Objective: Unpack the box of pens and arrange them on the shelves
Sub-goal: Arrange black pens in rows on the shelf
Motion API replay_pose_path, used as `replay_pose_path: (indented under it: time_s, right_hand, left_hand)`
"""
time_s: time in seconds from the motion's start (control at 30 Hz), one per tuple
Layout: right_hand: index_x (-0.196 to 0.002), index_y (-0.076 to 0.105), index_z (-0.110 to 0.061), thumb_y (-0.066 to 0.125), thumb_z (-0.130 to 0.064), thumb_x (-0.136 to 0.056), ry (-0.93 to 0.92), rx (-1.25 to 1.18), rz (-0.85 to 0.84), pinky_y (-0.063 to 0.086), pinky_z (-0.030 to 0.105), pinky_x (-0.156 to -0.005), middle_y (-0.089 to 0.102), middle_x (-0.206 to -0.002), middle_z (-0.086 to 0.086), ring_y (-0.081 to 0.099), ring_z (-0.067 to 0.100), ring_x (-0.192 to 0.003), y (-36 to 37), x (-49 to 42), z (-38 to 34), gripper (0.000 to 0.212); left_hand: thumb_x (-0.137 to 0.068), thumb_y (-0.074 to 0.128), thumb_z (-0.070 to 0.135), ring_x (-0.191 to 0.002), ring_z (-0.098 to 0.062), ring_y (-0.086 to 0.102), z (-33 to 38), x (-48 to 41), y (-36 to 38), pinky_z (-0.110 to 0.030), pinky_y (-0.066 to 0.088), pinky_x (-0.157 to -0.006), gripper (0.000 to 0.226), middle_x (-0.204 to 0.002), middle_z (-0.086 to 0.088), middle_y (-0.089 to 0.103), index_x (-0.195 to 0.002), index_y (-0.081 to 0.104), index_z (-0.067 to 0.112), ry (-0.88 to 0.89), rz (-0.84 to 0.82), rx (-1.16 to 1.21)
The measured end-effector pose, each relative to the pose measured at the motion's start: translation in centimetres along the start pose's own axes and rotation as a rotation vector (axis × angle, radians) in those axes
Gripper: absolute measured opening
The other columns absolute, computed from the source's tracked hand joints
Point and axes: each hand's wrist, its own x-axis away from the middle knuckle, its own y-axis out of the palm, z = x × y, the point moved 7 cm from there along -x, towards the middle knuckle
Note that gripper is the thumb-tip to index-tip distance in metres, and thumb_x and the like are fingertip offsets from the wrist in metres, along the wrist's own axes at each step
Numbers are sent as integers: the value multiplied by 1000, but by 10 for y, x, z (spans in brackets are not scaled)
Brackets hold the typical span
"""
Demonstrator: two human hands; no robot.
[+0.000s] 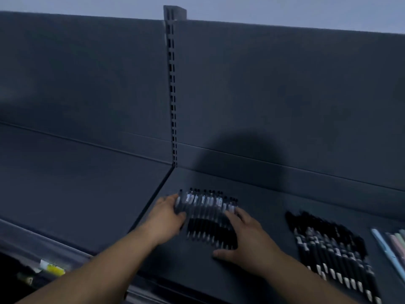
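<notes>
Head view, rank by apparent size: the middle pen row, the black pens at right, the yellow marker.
1. black pens at right, though nearer the camera, so unsure
2. middle pen row, partly covered by hands
3. yellow marker, clearly smallest

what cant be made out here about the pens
All head view.
- row of black pens: motion blur, labels unreadable; left hand and right hand cover its ends.
- second black pen batch: blurred, cut by bottom edge.
- pastel pens: cut by right edge.
- pen box: out of frame.
</notes>
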Motion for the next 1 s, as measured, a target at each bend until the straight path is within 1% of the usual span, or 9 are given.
replay_pose_path:
  time_s: [0.07,0.23,0.3,0.47,0.67,0.77,0.83,0.9,1.0]
  right_hand:
    - [-154,10,-29,64,-70,-74,23,20,22,19,32,-119,0,-161,-4,9,22,-146,1,-4,-4,105]
    - [-153,19,-23,72,-66,-68,56,-55,83,21,26,-118,6,-158,-3,14,18,-145,1,-9,-8,109]
    - [-154,18,-22,73,-66,-66,62,-71,90,21,24,-117,3,-157,-4,14,16,-145,1,-9,-9,112]
    - [-154,15,-25,66,-73,-67,38,-20,61,23,30,-118,2,-159,-5,13,18,-145,-2,-6,-6,112]
    - [-152,20,-27,59,-70,-76,-115,-33,49,24,34,-116,6,-159,-7,15,18,-144,-11,4,-6,96]
    - [-150,27,-30,53,-65,-85,-245,-36,75,22,30,-117,14,-157,-9,17,14,-143,-9,10,-11,79]
    - [-149,30,-33,51,-61,-88,-309,-41,113,19,29,-118,19,-156,-12,17,11,-144,-6,18,-17,70]
    - [-147,32,-34,51,-55,-91,-362,-71,120,19,29,-118,21,-153,-15,18,8,-142,0,29,-28,63]
    - [-145,36,-32,55,-48,-92,-491,-131,92,22,24,-115,26,-149,-15,23,7,-138,12,44,-60,59]
  left_hand:
    - [-94,54,31,-137,-16,32,0,-3,6,-17,21,-109,65,-153,-2,24,-150,24,16,53,-44,-65]
    - [-96,50,33,-144,-10,16,2,-13,17,-15,13,-109,68,-159,4,8,-152,14,17,161,-95,-78]
    - [-96,50,34,-145,-9,13,3,-14,19,-13,10,-107,70,-160,6,5,-152,12,18,186,-96,-70]
    - [-95,53,35,-145,-10,13,0,1,17,-12,9,-108,73,-159,4,9,-152,12,20,169,-44,-63]
    - [-93,56,34,-138,-10,29,3,37,12,-8,17,-103,68,-154,2,23,-150,22,19,67,87,-77]
    - [-93,56,35,-140,-12,28,5,64,14,-9,15,-106,64,-155,1,19,-148,28,19,21,200,-112]
    - [-93,55,35,-142,-14,23,-1,88,15,-14,15,-111,61,-155,1,17,-147,29,21,-14,271,-149]
    - [-91,56,36,-144,-15,18,-11,114,15,-19,15,-114,62,-156,1,14,-146,30,24,-46,333,-206]
    - [-89,58,36,-143,-16,19,-35,157,3,-19,14,-113,63,-155,0,17,-146,32,25,-103,444,-283]
